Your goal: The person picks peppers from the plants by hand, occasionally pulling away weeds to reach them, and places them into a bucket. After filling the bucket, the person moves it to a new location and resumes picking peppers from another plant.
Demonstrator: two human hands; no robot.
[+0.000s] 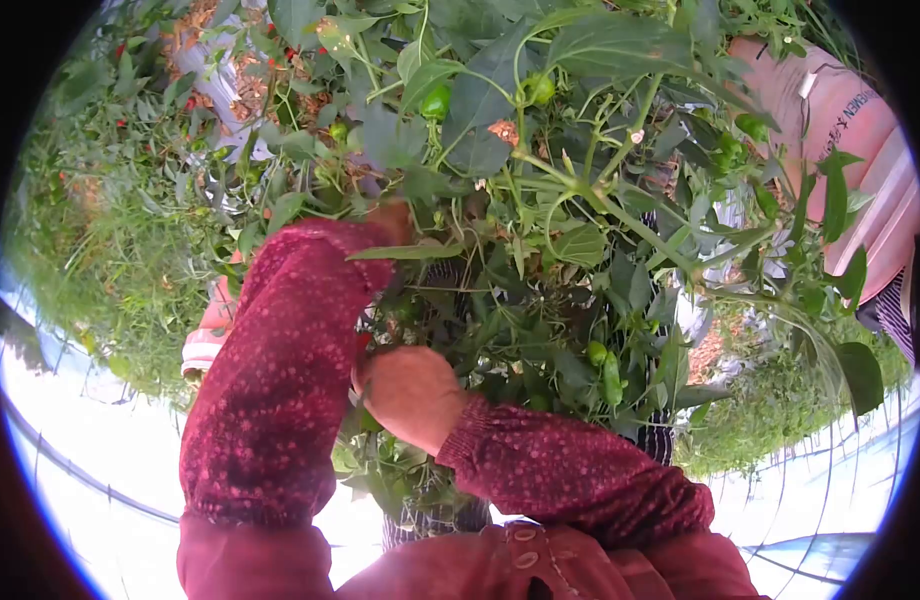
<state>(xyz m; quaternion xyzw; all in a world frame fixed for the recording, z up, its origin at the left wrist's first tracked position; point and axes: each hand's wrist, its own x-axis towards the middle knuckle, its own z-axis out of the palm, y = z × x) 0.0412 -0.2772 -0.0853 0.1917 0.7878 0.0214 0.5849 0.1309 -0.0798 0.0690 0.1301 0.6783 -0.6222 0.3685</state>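
Leafy pepper plants fill the middle of the head view. My left hand point(392, 216) reaches in among the leaves beyond its dark red patterned sleeve; only a blurred bit of it shows, its fingers hidden. Closer to my body, my right hand point(412, 392) is bent inward beside the left sleeve, its back showing and its fingertips out of sight. A small red spot point(364, 341) shows just above it. Green peppers point(612, 380) hang to the right of my right hand, and another green pepper point(435, 102) hangs above my left hand.
A large pink sack point(860, 140) with printed letters stands at the upper right. A thick branching stem point(620, 212) crosses the space right of my hands. At the left is a pink and white object point(208, 340), partly behind my sleeve. More plants point(110, 250) grow beyond it.
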